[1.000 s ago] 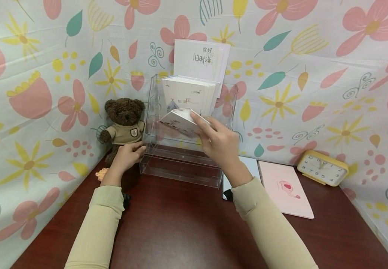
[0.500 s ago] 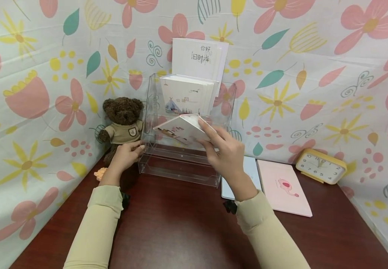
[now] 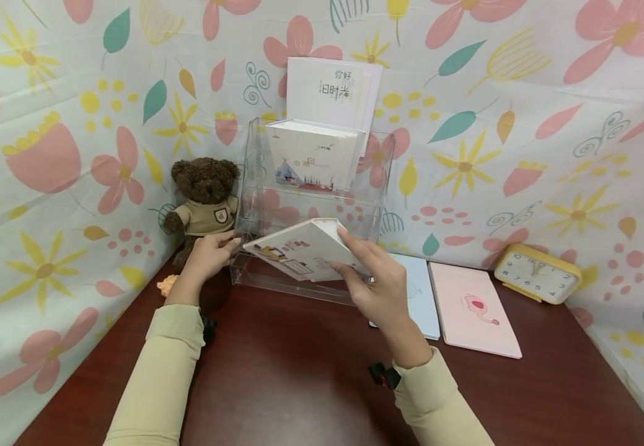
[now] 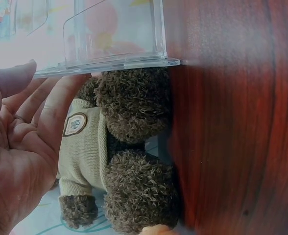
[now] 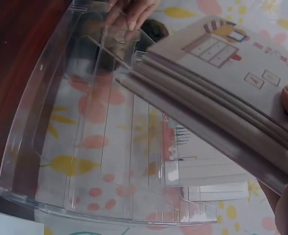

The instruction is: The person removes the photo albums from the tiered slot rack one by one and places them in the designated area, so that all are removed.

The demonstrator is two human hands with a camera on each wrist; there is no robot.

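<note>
We're apparently shelving: left hand point(image 3: 208, 256) pinching a clear tiered rack point(image 3: 288, 287), right hand point(image 3: 379, 279) gripping a tilted hardcover book point(image 3: 302, 251) likely needing straightening next.

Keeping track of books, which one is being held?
The white book held by the right hand; others stand in the rack or lie on the table.

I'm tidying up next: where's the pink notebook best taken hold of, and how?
Probably pinch the pink notebook by its near right corner, coming from the right: it lies flat, with the light-blue notebook close along its left side.
</note>
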